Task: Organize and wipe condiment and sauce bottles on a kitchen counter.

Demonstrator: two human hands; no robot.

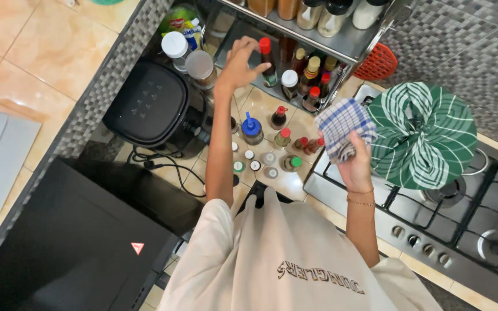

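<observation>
My left hand [238, 62] reaches out over the counter with its fingers spread, holding nothing. Its fingertips are right beside a dark sauce bottle with a red cap [267, 57] on the lower shelf of a metal rack [341, 43]. My right hand [354, 166] is raised above the left edge of the gas stove [433, 230] and grips a bunched blue-and-white checked cloth [341, 129]. Several small bottles and jars [272, 152] stand on the tiled counter between my arms.
A black air fryer [151, 106] with its cord sits left of my left arm. Below it lies a large black appliance [70, 242]. A pot wrapped in a green striped cloth [425, 135] stands on a stove burner. A red perforated utensil [378, 62] hangs by the rack.
</observation>
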